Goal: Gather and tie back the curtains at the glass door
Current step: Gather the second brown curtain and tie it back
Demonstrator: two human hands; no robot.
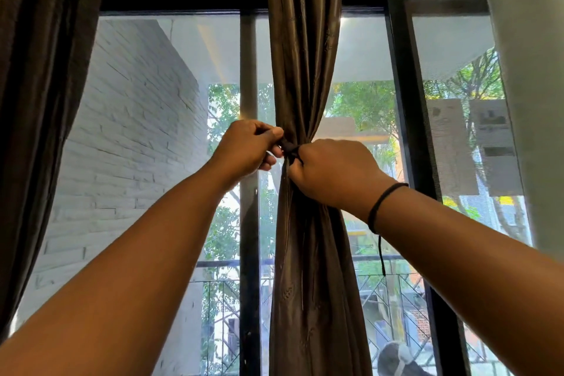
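A brown curtain [305, 70] hangs down the middle of the glass door [366, 55], gathered into a narrow waist at the centre of the view and spreading again toward six o'clock. Around that waist sits a dark tie [290, 148], a short strip of which shows between the two hands.

The left hand [247, 146] comes in from seven o'clock and sits just at nine o'clock of the waist; its fingers [273, 133] are curled narrow, thumb and forefinger pinching the left end of the tie. The right hand [332, 174] reaches in from four o'clock, touching the curtain at the waist, with its fingers folded tight and gripping the other end of the tie; the fingertips themselves are hidden behind the knuckles. A black cord bracelet [381, 204] circles the right wrist, its loose end dangling toward six o'clock.

A second dark curtain [45, 85] hangs at nine o'clock, well apart from the gathered one. Through the glass a white brick wall [131, 131] shows at nine o'clock, green trees [366, 107] at two o'clock, and a balcony railing [219, 284] low down toward six o'clock
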